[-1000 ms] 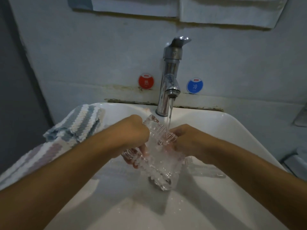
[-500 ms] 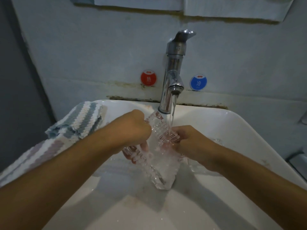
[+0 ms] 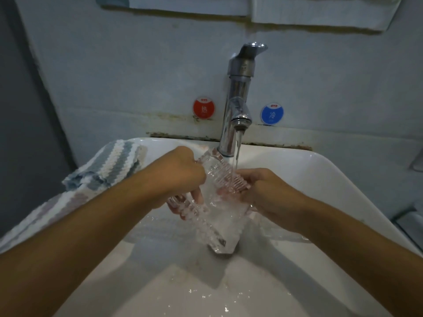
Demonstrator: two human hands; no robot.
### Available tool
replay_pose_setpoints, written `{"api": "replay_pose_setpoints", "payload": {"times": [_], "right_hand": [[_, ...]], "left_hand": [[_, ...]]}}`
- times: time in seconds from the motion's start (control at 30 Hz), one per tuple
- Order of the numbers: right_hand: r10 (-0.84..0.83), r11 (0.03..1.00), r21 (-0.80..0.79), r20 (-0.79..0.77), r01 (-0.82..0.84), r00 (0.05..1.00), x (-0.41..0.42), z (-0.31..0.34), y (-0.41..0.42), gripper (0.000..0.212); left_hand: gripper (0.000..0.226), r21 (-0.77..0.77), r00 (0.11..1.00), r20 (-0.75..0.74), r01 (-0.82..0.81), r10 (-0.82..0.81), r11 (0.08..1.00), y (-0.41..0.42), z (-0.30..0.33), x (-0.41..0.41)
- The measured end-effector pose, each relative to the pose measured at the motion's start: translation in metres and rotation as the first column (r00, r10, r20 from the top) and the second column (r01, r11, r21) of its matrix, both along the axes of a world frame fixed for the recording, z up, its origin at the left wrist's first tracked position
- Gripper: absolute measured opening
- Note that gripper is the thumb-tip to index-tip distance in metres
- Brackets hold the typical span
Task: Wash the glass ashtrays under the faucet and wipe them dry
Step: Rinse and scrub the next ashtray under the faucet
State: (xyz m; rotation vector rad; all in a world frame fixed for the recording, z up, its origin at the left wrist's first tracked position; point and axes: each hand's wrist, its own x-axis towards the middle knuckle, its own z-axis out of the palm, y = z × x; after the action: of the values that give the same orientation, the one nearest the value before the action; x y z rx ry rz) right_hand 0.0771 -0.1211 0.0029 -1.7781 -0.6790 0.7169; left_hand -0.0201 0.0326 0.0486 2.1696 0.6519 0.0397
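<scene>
So from my feed, the glass ashtray (image 3: 217,202) sits dead center of the frame, tipped up on edge over the sink (image 3: 343,177), with one ribbed rim up near the spout and its lower corner hanging down toward the middle of the basin. Water from the faucet (image 3: 238,99) runs in a thin stream straight onto its upper edge, and I can see it sheeting down through the hollow of the glass, so there's water in it and nothing else I can make out.

Left hand (image 3: 183,175) is curled round the ashtray's left side, fingers wrapped underneath. Right hand (image 3: 263,186) grips the right side up near the stream, fingers tucked against the ribbed edge.

The basin holds splashes and droplets, mostly in the lower middle of the frame. A striped towel (image 3: 103,170) is draped over the sink's left rim. On the wall behind the faucet there's a red sticker (image 3: 203,109) to the left and a blue sticker (image 3: 272,113) to the right.
</scene>
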Motion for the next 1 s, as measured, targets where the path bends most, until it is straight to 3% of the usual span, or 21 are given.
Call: {"api": "replay_pose_setpoints", "payload": {"times": [0.1, 0.17, 0.27, 0.43, 0.5, 0.6, 0.77, 0.87, 1.0], "right_hand": [[-0.126, 0.988, 0.066, -0.138, 0.136, 0.982, 0.001, -0.003, 0.000, 0.029], [-0.226, 0.970, 0.055, -0.139, 0.235, 0.964, -0.003, -0.007, 0.002, 0.016], [-0.276, 0.957, 0.035, -0.181, 0.287, 0.944, -0.009, -0.017, 0.008, 0.018], [-0.159, 0.981, 0.053, -0.307, 0.184, 0.938, -0.013, -0.024, 0.009, 0.058], [-0.105, 0.988, 0.078, -0.298, 0.134, 0.949, -0.015, -0.023, 0.007, 0.060], [-0.137, 0.985, 0.076, -0.215, 0.156, 0.967, -0.018, -0.019, 0.007, 0.051], [-0.331, 0.940, 0.066, -0.058, 0.334, 0.942, -0.020, -0.023, 0.009, 0.023], [-0.337, 0.938, 0.043, -0.125, 0.344, 0.933, -0.019, -0.024, 0.008, 0.018], [-0.241, 0.970, -0.074, -0.357, 0.230, 0.903, -0.023, -0.022, 0.011, 0.057]], "left_hand": [[0.024, -0.013, 0.999, 0.030, -0.038, 0.038, 0.999, 0.003, -0.003, 0.003], [0.025, -0.015, 0.995, 0.066, -0.072, 0.073, 0.997, 0.006, -0.005, 0.006], [0.022, -0.018, 0.990, 0.098, -0.095, 0.097, 0.995, 0.008, -0.006, 0.006], [0.011, 0.026, 0.989, 0.106, -0.102, 0.099, 0.994, 0.005, -0.009, 0.005], [0.010, 0.038, 0.989, 0.106, -0.103, 0.098, 0.994, 0.005, -0.010, 0.006], [0.016, 0.052, 0.990, 0.108, -0.093, 0.087, 0.994, 0.003, -0.011, 0.007], [0.012, 0.033, 0.989, 0.128, -0.075, 0.070, 0.997, -0.002, -0.018, 0.007], [0.014, 0.054, 0.986, 0.142, -0.100, 0.092, 0.994, -0.001, -0.022, 0.009], [0.015, 0.064, 0.978, 0.168, -0.134, 0.122, 0.989, 0.001, -0.027, 0.012]]}}
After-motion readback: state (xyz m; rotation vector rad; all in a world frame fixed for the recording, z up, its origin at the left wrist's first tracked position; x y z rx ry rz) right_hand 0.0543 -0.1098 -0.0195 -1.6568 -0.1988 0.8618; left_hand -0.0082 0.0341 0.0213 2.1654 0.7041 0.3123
